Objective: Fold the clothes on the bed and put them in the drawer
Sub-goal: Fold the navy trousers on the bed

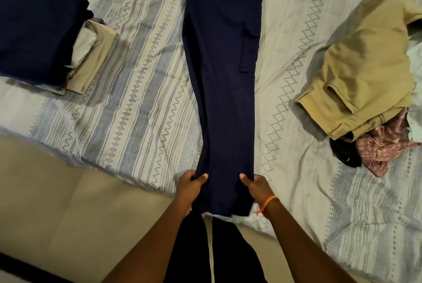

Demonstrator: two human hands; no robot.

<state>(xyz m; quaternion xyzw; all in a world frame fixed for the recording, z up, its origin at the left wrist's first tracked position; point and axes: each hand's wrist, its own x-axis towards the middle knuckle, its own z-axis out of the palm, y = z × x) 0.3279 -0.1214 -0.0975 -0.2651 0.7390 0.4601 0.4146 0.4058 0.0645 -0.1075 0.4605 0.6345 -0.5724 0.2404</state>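
Observation:
Navy trousers [225, 72] lie stretched lengthwise down the middle of the bed [141, 81], legs laid one on the other, a cargo pocket on their right side. Their near end hangs just over the bed's edge. My left hand [191, 189] grips the left side of that near end, thumb on top. My right hand [257, 188], an orange thread on its wrist, grips the right side the same way. The far end of the trousers runs out of view at the top.
A folded stack [45, 36] of navy and beige clothes sits at the bed's left. At the right lies a loose pile: khaki trousers [365, 72] over a pink patterned cloth [383, 148] and a black item [346, 152]. Beige tiled floor [68, 214] shows at lower left.

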